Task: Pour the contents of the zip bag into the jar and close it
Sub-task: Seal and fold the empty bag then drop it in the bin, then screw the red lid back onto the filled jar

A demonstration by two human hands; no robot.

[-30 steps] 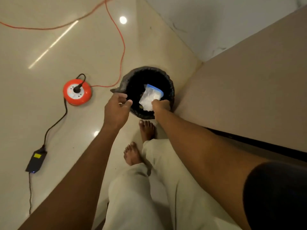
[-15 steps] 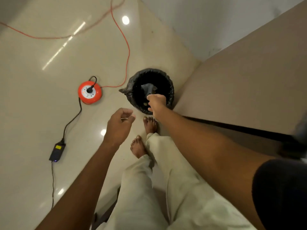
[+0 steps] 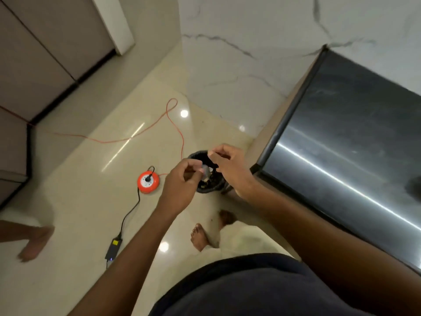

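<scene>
Both hands, left [image 3: 180,188] and right [image 3: 230,167], hang over the black bin [image 3: 208,179], fingers curled, holding nothing.

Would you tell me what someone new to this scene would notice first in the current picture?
Probably the bright orange extension reel on the pale floor at centre left, its thin orange cord looping off towards the upper left. Next, the left hand and right hand, raised with fingers curled, over a black-lined bin by the dark glossy countertop on the right. Someone else's blurred bare foot shows at the left edge.
</scene>
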